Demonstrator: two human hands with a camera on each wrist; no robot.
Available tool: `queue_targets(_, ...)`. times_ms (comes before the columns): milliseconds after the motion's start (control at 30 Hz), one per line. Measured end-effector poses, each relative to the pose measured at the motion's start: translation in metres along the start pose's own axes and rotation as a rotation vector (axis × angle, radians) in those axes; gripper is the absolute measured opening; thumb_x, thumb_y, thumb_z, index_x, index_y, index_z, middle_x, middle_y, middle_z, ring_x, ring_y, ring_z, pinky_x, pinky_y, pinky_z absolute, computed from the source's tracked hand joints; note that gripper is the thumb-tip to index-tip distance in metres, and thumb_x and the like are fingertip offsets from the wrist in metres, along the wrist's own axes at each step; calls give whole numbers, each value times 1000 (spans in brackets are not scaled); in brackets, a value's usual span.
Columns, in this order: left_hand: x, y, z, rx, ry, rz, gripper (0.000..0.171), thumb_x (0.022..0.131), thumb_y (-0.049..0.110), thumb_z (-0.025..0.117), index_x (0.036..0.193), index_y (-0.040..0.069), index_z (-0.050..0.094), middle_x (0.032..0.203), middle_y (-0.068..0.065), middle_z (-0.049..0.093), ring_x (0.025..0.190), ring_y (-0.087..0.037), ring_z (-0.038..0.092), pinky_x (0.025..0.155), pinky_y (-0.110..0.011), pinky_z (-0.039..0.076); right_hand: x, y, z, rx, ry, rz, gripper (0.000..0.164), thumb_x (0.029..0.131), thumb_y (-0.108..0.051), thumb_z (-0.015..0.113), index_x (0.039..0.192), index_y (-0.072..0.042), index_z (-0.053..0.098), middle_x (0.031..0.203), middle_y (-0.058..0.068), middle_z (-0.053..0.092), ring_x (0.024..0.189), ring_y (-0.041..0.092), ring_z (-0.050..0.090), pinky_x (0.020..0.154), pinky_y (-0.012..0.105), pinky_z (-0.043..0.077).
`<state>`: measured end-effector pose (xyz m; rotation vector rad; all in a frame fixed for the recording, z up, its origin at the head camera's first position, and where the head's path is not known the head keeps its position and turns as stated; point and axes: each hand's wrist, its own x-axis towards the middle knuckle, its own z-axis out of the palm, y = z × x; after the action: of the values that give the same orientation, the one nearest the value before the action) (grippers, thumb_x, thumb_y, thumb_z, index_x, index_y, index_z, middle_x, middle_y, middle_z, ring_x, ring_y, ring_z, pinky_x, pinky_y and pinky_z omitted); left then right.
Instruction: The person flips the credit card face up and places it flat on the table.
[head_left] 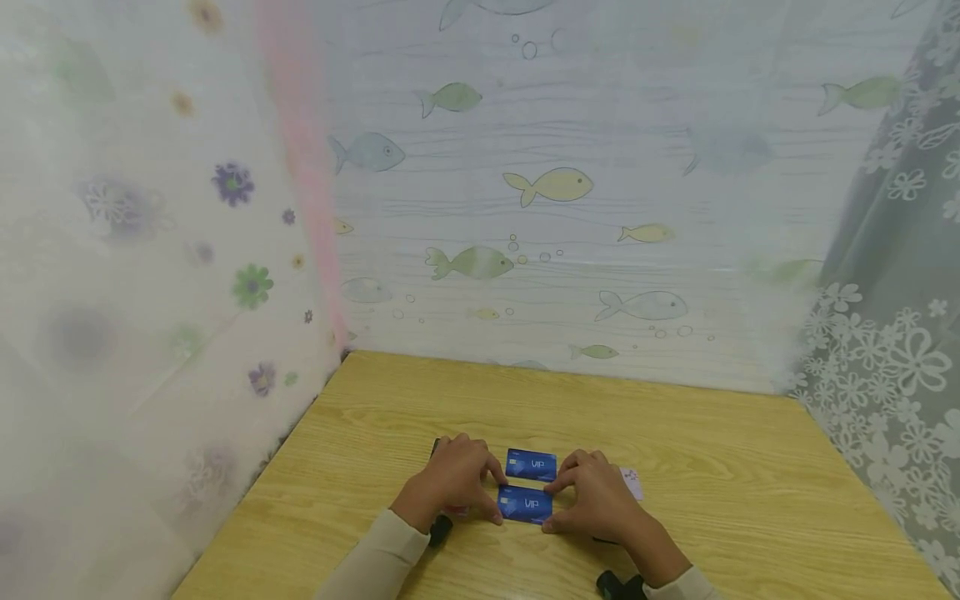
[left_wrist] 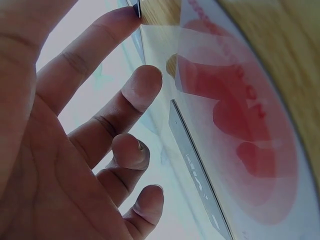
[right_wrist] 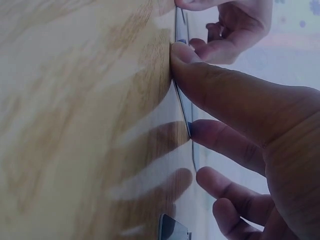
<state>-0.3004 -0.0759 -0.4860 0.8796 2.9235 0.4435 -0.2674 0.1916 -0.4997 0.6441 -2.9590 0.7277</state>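
Note:
Two blue cards marked VIP lie one behind the other on the wooden table. The nearer VIP card (head_left: pixel 525 505) is held between both hands. My left hand (head_left: pixel 459 475) has thumb and index finger at its left corners. On the opposite side, the right hand (head_left: pixel 596 497) grips the right corners with thumb and index finger. Just beyond, the farther VIP card (head_left: pixel 531 464) lies flat. Under the left palm is a white card with a red print (left_wrist: pixel 240 115), mostly hidden in the head view. In the right wrist view, the right thumb (right_wrist: pixel 187 54) presses the held card's edge.
A pale card with a pink pattern (head_left: pixel 631 483) shows beyond the right hand. Dark pieces of the wrist gear (head_left: pixel 440 530) sit under both wrists. The wooden table (head_left: pixel 720 442) ends at a fish-print curtain (head_left: pixel 555 275) behind and a flowered one (head_left: pixel 187 333) at left.

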Motion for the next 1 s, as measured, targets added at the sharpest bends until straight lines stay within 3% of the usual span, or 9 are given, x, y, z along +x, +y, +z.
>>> queue_targets(700, 1, 0, -1, 1, -41, 11, 49, 62, 65, 92, 103, 42, 81, 88, 13, 61, 80, -9, 45, 79, -37, 34, -1, -4, -3, -45, -29, 7, 48, 63, -68, 90, 101, -41, 80, 113, -10, 60, 104, 18, 50, 87, 55, 45)
queue_targets(1000, 4, 11, -6, -1, -11, 73, 49, 65, 64, 91, 108, 42, 80, 92, 13, 62, 81, -6, 47, 76, -33, 36, -6, 4, -12, -103, 54, 6, 47, 64, -64, 91, 102, -40, 79, 115, -7, 62, 105, 22, 55, 83, 55, 48)
